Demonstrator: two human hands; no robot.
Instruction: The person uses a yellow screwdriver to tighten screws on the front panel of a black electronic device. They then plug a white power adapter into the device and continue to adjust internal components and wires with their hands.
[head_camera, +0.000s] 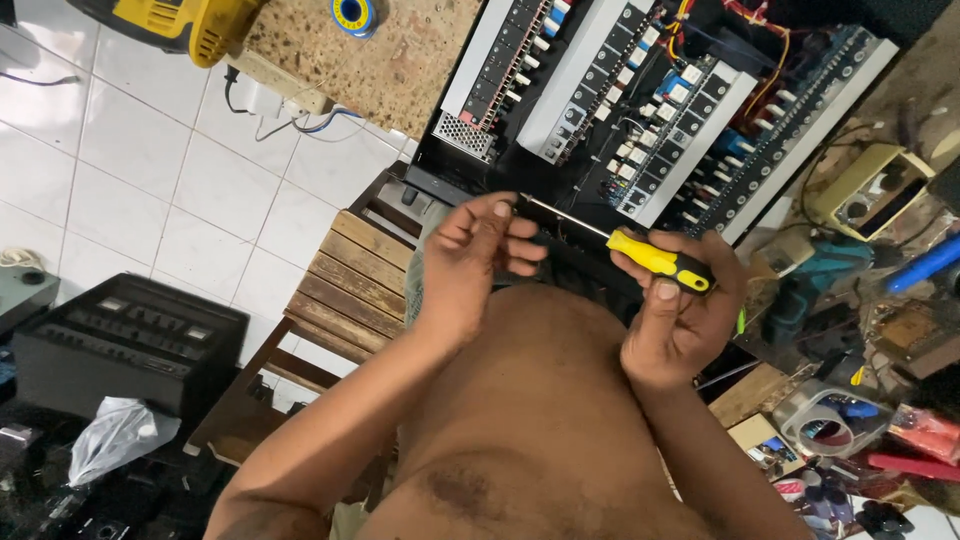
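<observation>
White floor tiles (200, 180) surround a wooden stool (345, 285); right hand (680, 320) fingers grip a screwdriver (655, 258), left hand (475, 250) fingers pinch its tip.

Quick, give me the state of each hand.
Left hand: closed, pinching the screwdriver tip.
Right hand: closed on the screwdriver's yellow-and-black handle.

A crumpled whitish plastic bag (115, 435) is seen lower left, beside a black box (125, 345). Flat red packets (925, 445) are noted lower right (print too small to tell). No screens.
</observation>
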